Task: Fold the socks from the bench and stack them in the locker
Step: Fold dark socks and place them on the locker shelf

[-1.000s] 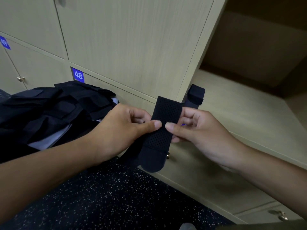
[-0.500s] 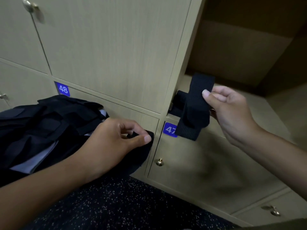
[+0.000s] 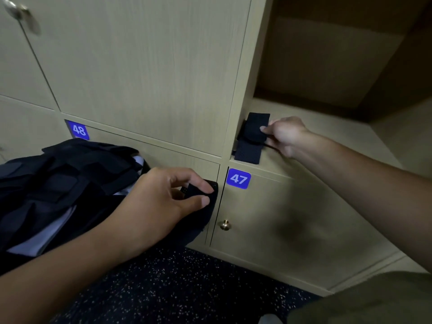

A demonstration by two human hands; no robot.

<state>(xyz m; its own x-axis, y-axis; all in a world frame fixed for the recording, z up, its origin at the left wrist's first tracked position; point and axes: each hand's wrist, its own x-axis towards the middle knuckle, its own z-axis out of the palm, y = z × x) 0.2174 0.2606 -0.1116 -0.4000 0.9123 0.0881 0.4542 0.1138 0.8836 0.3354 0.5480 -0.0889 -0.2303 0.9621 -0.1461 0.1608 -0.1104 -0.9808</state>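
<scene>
The right hand (image 3: 284, 134) pinched a folded sock (image 3: 256, 128) on the stack (image 3: 247, 152) at the locker's (image 3: 327, 127) front-left corner. Below-left of the locker, the left hand (image 3: 163, 202) gripped another sock (image 3: 208, 195).

Your right hand (image 3: 284, 136) pinches a folded sock (image 3: 256, 128) of matt black knit cloth; the sock (image 3: 205, 195) under your left hand (image 3: 168, 197) shows a fine perforated mesh weave. The pile of socks (image 3: 58, 181) is the same dull dark fabric. The locker (image 3: 327, 127) and doors are pale wood-grain laminate, smooth and matt. The door knob (image 3: 225, 224) is shiny brass-coloured metal. The number labels (image 3: 238, 178) look like glossy blue plastic. The floor (image 3: 175, 288) is dark and speckled.
</scene>
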